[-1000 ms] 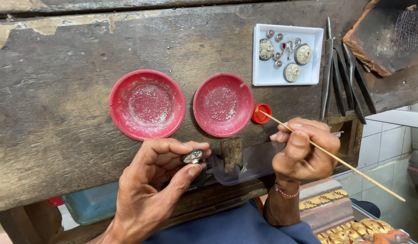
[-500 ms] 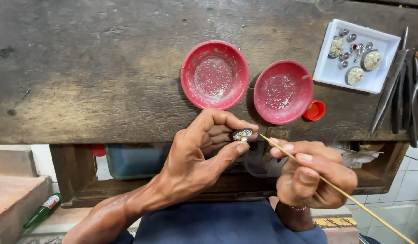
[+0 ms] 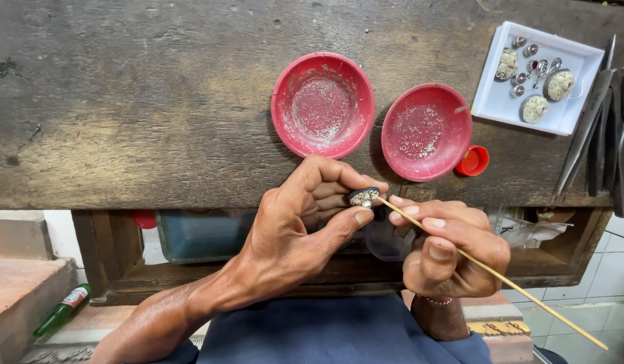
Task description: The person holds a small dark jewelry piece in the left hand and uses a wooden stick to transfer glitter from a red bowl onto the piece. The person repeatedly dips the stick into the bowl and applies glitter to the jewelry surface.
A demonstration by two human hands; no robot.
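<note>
Left hand (image 3: 298, 222) pinching a small dark oval piece topped with tiny pale stones (image 3: 364, 197) between thumb and fingertips, fingers curled close around it, holding it just in front of the near edge of the worn, dark wooden tabletop (image 3: 136, 108). Right hand (image 3: 447, 246) gripping a long thin pale wooden stick (image 3: 491, 273) pen-fashion, fingers closed tight on the shaft, tip touching the stone-set face of the oval piece, far end slanting down and away to the lower right. Both hands nearly meeting at the piece, hovering over the gap below the tabletop edge.

Sitting on the tabletop just beyond the hands: two round red plastic dishes side by side, the left one (image 3: 323, 104) and the right one (image 3: 427, 131) each dusted with tiny pale grains. Lying just right of the right dish, touching or nearly touching its rim: a small red-orange plastic cap (image 3: 472, 161). Resting farther right, near the corner: a white rectangular tray (image 3: 574, 114) carrying several small round silver settings and three larger stone-covered ovals. Lying along the right edge, beside the tray: a row of long dark metal hand tools (image 3: 599, 114).

Showing beneath the tabletop: a wooden shelf frame with a bluish plastic box (image 3: 197, 236). Lying at lower left on a reddish step: a green glass bottle (image 3: 62, 310).
</note>
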